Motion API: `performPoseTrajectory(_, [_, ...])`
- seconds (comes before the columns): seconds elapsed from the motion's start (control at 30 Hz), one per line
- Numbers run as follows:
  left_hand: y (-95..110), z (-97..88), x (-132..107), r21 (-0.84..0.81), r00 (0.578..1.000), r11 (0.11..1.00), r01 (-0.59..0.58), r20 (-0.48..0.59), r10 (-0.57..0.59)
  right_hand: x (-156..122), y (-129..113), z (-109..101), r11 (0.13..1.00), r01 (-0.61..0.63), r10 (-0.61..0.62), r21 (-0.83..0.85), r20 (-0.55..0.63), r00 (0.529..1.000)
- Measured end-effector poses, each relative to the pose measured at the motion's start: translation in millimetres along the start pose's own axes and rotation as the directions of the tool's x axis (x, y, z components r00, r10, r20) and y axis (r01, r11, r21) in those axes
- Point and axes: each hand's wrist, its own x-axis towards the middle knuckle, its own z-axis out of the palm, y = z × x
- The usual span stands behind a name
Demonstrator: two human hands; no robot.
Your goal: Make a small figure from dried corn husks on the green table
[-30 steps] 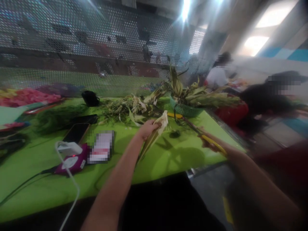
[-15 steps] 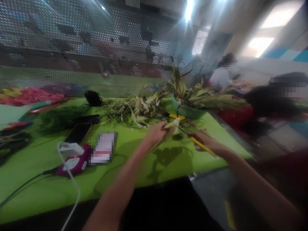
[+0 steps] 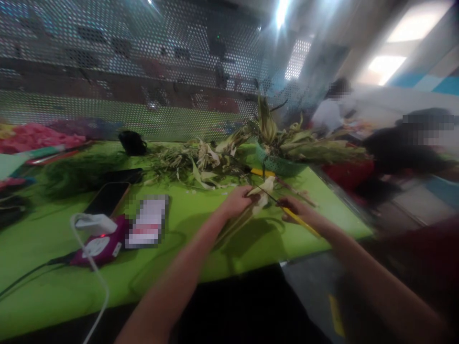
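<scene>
My left hand [image 3: 239, 200] is closed around a pale dried corn husk [image 3: 266, 187], and a long thin tail of it hangs back under the wrist. My right hand [image 3: 296, 210] grips a yellow-handled tool [image 3: 304, 223] with a thin dark shaft. That shaft points left and reaches across the husk; whether it cuts in or only touches, I cannot tell. Just beyond the hands lies a yellow object [image 3: 263, 172], partly hidden. A heap of dry husks and stalks [image 3: 204, 160] spreads over the green tabletop [image 3: 201, 217] behind my left hand.
A green basket [image 3: 274, 163] full of long corn husks stands at the back right. On the left are a purple power adapter [image 3: 102, 246] with cables, two phones, green netting [image 3: 73, 174] and pink material [image 3: 39, 137]. A mesh partition rises behind; other people sit at right.
The view has shifted slightly, so the tabletop things sit further left. My left hand has moved a little right with the husk, and the tool's shaft lies more across it.
</scene>
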Motion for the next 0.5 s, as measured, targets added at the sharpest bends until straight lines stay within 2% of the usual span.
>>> performPoseTrajectory(0.23, [-4.3, 2.8, 0.0, -0.085, 0.996, 0.993, 0.085, 0.037, -0.082, -0.3, -17.0, 6.4, 0.992, -0.043, 0.039, -0.117, -0.036, 0.999])
performPoseTrajectory(0.37, [-3.5, 0.7, -0.8, -0.092, 0.995, 0.991, 0.101, 0.029, -0.098, 1.3, -16.4, 11.7, 0.997, -0.017, 0.01, -0.079, -0.088, 0.996])
performPoseTrajectory(0.5, [-4.5, 1.9, -1.4, -0.1, 0.994, 0.99, 0.105, 0.005, -0.105, 1.5, -16.9, 13.2, 0.998, -0.007, 0.004, -0.055, -0.058, 0.998])
